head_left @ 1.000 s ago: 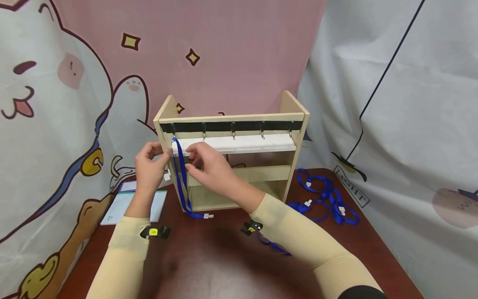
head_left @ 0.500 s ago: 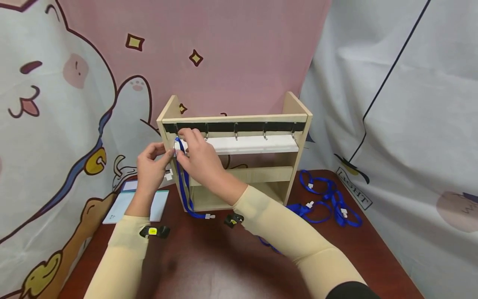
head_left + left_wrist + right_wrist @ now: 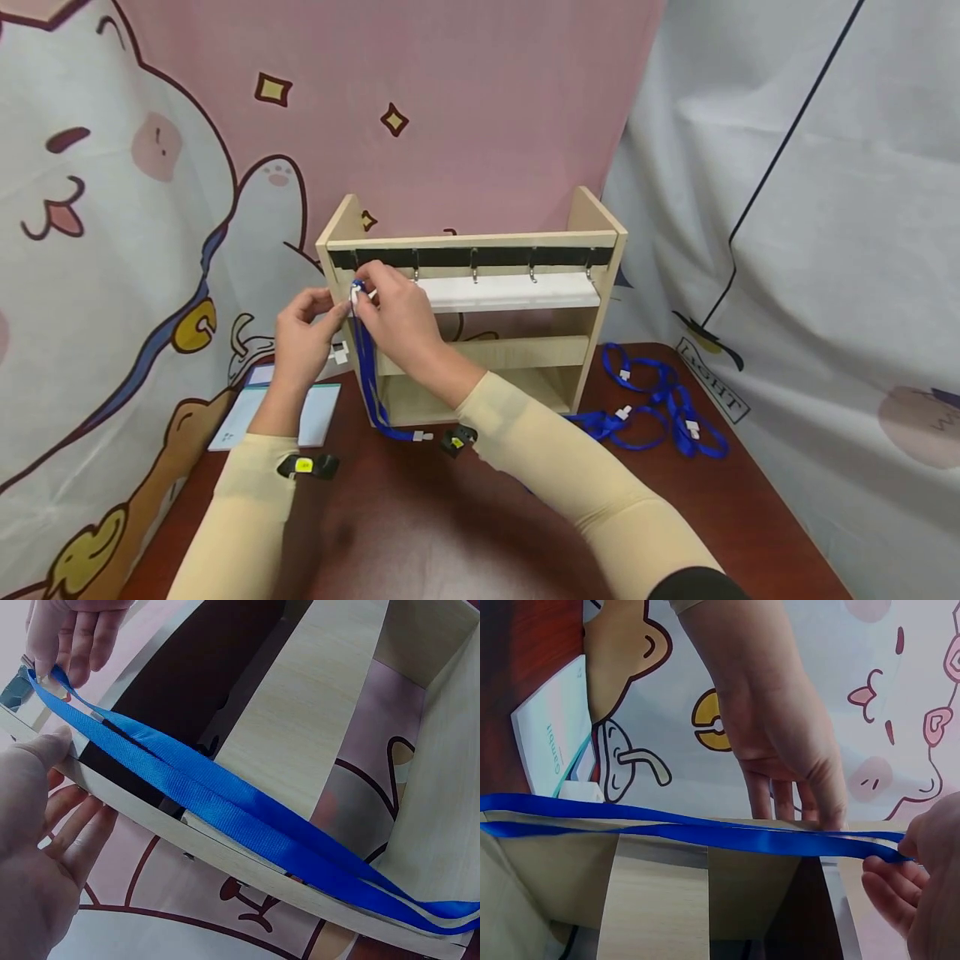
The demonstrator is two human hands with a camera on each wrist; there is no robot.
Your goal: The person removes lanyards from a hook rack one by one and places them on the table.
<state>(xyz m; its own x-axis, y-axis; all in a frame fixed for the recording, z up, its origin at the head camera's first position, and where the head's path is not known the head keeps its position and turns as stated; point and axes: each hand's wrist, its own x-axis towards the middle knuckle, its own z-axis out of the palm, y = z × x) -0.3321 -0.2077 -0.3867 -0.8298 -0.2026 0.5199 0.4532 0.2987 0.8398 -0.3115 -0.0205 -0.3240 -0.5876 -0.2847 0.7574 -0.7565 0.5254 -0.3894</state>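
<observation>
A blue lanyard hangs down the left side of a small wooden shelf, its white clip on the table. My right hand pinches the lanyard's top near the leftmost hook; the fingers hide whether the loop sits on it. In the left wrist view the two blue straps run from those fingers along the shelf. My left hand grips the shelf's left side panel, thumb on the front edge and fingers on the outer side.
Several metal hooks line a black strip above a white ledge. More blue lanyards lie on the table at the right. Behind my left forearm lies a pale notebook. Patterned cloth surrounds the table.
My right hand has moved up and left from beside the hanging straps to the lanyard's top, which it now pinches. My left hand keeps its grip on the shelf's side panel.
</observation>
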